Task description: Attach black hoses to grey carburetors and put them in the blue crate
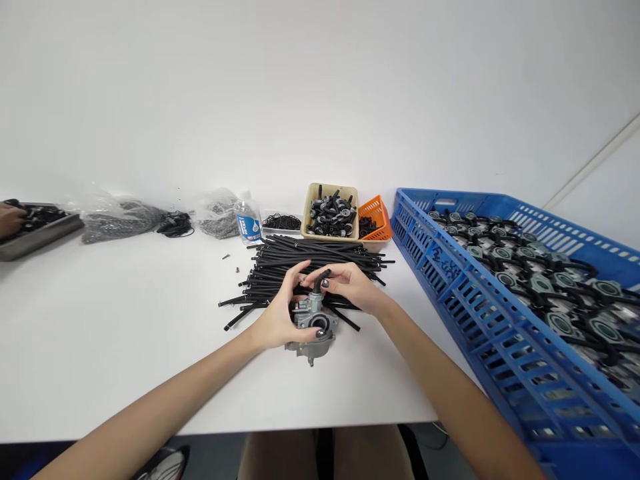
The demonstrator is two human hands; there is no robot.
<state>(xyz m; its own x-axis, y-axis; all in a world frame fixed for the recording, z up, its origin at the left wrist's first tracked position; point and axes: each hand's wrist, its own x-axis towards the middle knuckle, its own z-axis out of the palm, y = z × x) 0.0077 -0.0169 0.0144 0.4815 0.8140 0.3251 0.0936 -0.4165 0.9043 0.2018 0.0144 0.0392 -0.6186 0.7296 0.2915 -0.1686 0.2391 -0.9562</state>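
Observation:
A grey metal carburetor (316, 338) is held upright above the front of the white table. My left hand (280, 317) wraps round its left side, thumb across the front near the round bore. On top of it stands a bent black rubber boot (320, 281). My right hand (353, 285) is closed on this boot, thumb against its side and fingers curled behind. The far fingers of both hands are partly hidden. Just behind them lies a pile of black rubber hoses (295, 257).
A blue crate (450, 267) full of carburetors stands at right. At the back are a cream basket (313, 230) of capped parts, an orange basket (383, 220), a bottle (249, 223) and plastic bags (120, 217). Another person's hand (11, 219) is over a metal tray (43, 237) at far left.

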